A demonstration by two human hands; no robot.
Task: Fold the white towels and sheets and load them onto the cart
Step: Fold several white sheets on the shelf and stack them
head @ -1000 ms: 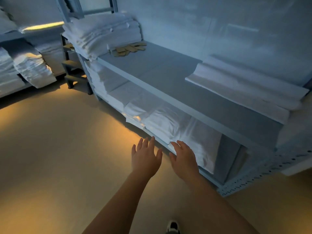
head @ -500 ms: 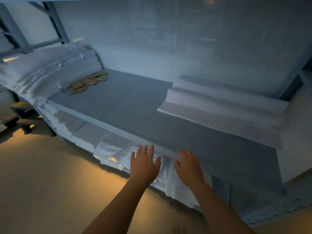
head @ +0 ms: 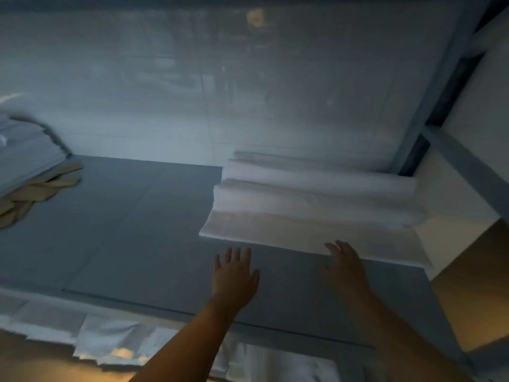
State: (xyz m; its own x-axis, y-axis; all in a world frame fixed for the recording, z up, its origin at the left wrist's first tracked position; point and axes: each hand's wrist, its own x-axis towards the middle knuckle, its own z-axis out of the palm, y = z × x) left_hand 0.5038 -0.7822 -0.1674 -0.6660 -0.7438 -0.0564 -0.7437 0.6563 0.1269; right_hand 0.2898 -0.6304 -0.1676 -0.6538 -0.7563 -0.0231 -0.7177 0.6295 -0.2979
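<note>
The folded towels (head: 311, 210) are white, shading cream along the near edge; the shelf board (head: 132, 232) is plain grey-blue; the stacked linen (head: 24, 150) at far left is white — with tan gloves (head: 41, 186) beside it; the wall (head: 220, 86) is pale blue-grey.

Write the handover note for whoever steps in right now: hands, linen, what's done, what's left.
Left hand: open, fingers spread above the grey shelf, holding nothing.
Right hand: open, fingertips at the near edge of the folded white towels, no grip yet.
Linen: those towels lie stepped at the right end of the shelf; another white stack sits at the far left beside some tan gloves; more white sheets are on the shelf below.
Done: nothing in hand; no cart in view.
Left: take hold of the towels, fold where needed, and load them onto the cart.
</note>
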